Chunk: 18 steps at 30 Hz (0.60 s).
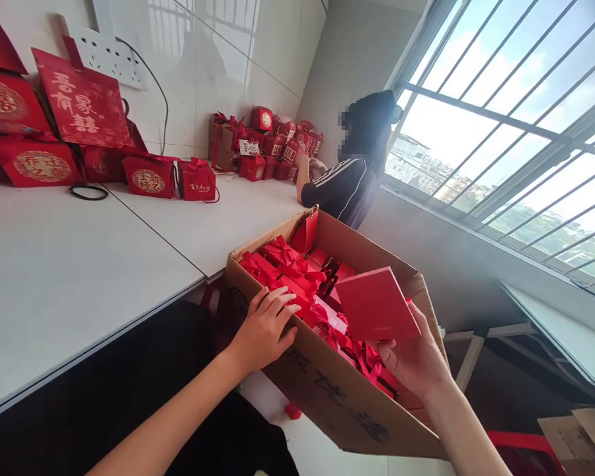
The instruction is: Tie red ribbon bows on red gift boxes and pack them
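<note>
In the head view, my right hand (pixel 419 360) grips a flat red gift box (pixel 377 304) by its lower right edge, tilted above an open cardboard carton (pixel 322 390). My left hand (pixel 265 330) rests on the carton's near rim, its fingers spread and reaching over the edge. Packed inside the carton are several red gift boxes (pixel 297 281) tied with red ribbon bows. Dark handwriting marks the carton's near side. My right palm is partly hidden behind the box it holds.
A white table (pixel 143 264) carries red gift boxes (pixel 44 165) at left and a pile of them (pixel 277 145) farther back. There a person (pixel 344 185) handles boxes. A power strip (pixel 109 56) hangs on the wall. A barred window (pixel 506 132) is at right, above another tabletop (pixel 565 330).
</note>
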### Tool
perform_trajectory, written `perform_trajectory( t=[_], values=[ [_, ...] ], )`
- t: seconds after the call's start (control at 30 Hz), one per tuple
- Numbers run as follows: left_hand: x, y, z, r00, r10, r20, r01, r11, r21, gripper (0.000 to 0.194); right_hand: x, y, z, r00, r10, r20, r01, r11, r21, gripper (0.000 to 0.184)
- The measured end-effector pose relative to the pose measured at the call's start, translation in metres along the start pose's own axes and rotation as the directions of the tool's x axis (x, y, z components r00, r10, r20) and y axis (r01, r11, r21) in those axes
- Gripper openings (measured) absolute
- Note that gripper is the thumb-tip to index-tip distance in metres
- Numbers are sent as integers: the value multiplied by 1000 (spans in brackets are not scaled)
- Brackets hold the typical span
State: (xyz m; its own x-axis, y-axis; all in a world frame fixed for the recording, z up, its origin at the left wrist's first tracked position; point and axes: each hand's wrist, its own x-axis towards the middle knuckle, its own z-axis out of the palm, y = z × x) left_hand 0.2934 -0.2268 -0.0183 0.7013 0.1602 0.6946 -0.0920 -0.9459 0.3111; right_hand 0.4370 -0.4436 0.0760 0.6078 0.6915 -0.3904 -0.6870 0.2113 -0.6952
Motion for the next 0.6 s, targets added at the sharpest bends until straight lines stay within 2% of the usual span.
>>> perform_trajectory(
  t=[0.1,0.13,0.17,0.2,0.23,0.27,0.3,0.33,0.37,0.4,0.47,0.53,0.6],
  values=[
    [-5,2,12,999,-21,-50,21,1000,-14,23,4,-3,-7,987,-144,-66,128,970,-209,42],
    [-6,2,13,998,-23,-67,22,1000,-19,23,7,-4,-10,966,-241,-90,200,923,-328,48],
    [-6,2,14,996,-24,-82,22,999,-23,23,13,-6,-13,928,-359,-98,275,839,-469,56],
    [-6,2,14,995,-22,-94,20,999,-24,23,19,-8,-17,876,-475,-81,330,713,-619,65],
    [-6,2,15,994,-19,-104,16,1000,-25,22,27,-10,-22,818,-574,-35,354,550,-756,74],
    [-7,2,15,994,-15,-111,13,1000,-24,23,35,-11,-27,769,-638,33,345,372,-862,81],
    [-7,2,16,993,-15,-115,13,1000,-22,23,43,-11,-33,739,-665,106,314,202,-928,86],
    [-7,3,17,993,-17,-116,15,1000,-22,24,52,-10,-38,729,-663,170,280,63,-958,90],
    [-8,3,18,993,-20,-117,18,1000,-21,24,61,-9,-44,734,-644,216,253,-36,-967,91],
    [-8,3,18,993,-22,-116,20,1000,-21,24,69,-7,-48,749,-615,245,237,-97,-967,90],
    [-10,3,19,993,-19,-114,17,1000,-21,24,83,-2,-56,815,-518,260,237,-112,-965,88],
    [-11,3,19,993,-9,-114,7,1000,-20,24,93,4,-62,897,-372,238,249,-19,-968,84],
    [-11,2,19,994,-6,-113,4,1000,-16,25,99,9,-66,944,-249,216,246,97,-964,81]
  ],
)
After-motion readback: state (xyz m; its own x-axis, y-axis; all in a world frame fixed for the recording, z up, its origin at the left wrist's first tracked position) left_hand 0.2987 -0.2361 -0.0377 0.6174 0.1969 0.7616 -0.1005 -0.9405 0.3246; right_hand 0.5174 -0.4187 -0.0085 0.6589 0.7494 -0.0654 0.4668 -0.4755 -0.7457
